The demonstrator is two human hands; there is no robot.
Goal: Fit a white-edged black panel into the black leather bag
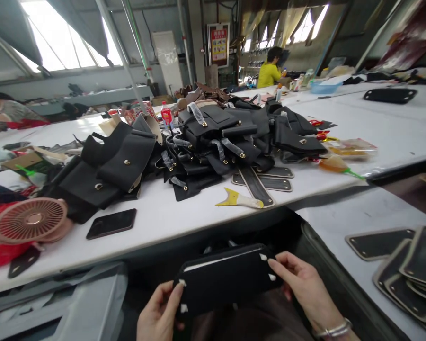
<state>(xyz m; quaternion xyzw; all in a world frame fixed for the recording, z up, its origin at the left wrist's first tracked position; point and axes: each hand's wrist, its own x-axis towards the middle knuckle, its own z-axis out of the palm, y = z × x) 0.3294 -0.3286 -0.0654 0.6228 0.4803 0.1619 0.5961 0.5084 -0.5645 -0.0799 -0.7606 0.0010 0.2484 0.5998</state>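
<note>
A black rectangular panel (230,282) with small white patches near its corners is held over my lap, below the table edge. My left hand (162,308) pinches its left end between thumb and fingers. At the opposite end, my right hand (300,282) grips the upper right corner, its thumb beside a white patch. A pale strip runs along the panel's top edge. The fingers behind the panel are partly hidden.
Black leather bag pieces (213,137) are heaped on the white table (156,218). Nearer lie a phone (111,223), a pink fan (31,220) and a yellow tool (237,199). Dark panels (422,255) are stacked at right. Two people, one in a yellow top (268,73), sit farther back.
</note>
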